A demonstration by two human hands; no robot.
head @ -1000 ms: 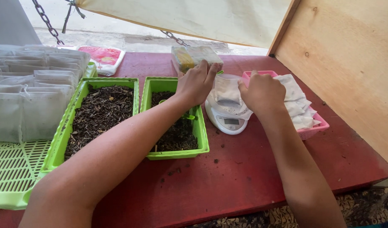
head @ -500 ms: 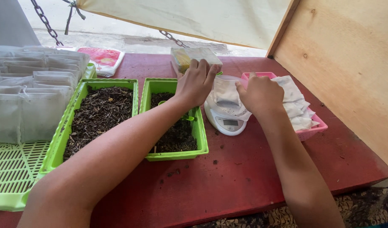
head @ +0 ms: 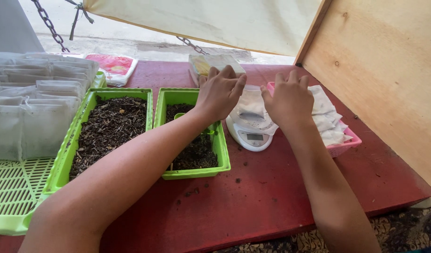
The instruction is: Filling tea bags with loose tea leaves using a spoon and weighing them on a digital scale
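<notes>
While both hands meet over the small white kitchen scale (head: 249, 133), they hold between them a thin white pouch (head: 251, 108) that sits on the scale's platform. This pouch is of soft, slightly see-through fabric or paper, roughly rectangular, with wrinkled sides, and a darker shadow shows through its lower part, as if something is inside. The left hand (head: 219, 92) has its fingers bent and pinches the left upper edge of the pouch; the right hand (head: 289, 98) is curled in the same way on the right edge, so neither hand is fully closed nor flat. Behind the right hand stands a pink basket (head: 345, 144) with a pile of similar white pouches (head: 329, 117), just beside the scale. Left of the scale are two green trays (head: 195, 174) filled with dark, crumbly dried material (head: 108, 126); the left forearm passes over the nearer one. Further left a light green slatted crate (head: 11, 187) carries rows of pale filled bags (head: 28, 112). Everything rests on a dark red table (head: 281, 197), with some dark crumbs scattered on it.
</notes>
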